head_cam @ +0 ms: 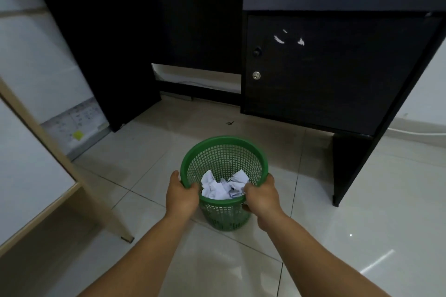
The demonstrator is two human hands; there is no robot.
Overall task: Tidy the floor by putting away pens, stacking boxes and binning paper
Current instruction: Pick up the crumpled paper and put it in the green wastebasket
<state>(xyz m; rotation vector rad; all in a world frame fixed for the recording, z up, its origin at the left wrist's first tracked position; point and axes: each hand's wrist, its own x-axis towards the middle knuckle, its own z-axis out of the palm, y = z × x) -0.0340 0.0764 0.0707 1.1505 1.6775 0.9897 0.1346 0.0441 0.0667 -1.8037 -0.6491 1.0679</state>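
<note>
A green mesh waste basket (224, 147) stands on the tiled floor in front of me. Crumpled white paper (223, 187) lies inside it. My left hand (181, 194) grips the near left part of the rim, fingers curled over the edge. On the near right side my right hand (261, 196) grips the rim the same way, with the thumb on the outside wall. Neither pens nor boxes are in view.
A black desk (313, 67) with a drawer and a locked cabinet door stands behind the basket, its knee space to the left. A light wooden frame (72, 169) leans at the left. A white cable (415, 131) runs along the right wall.
</note>
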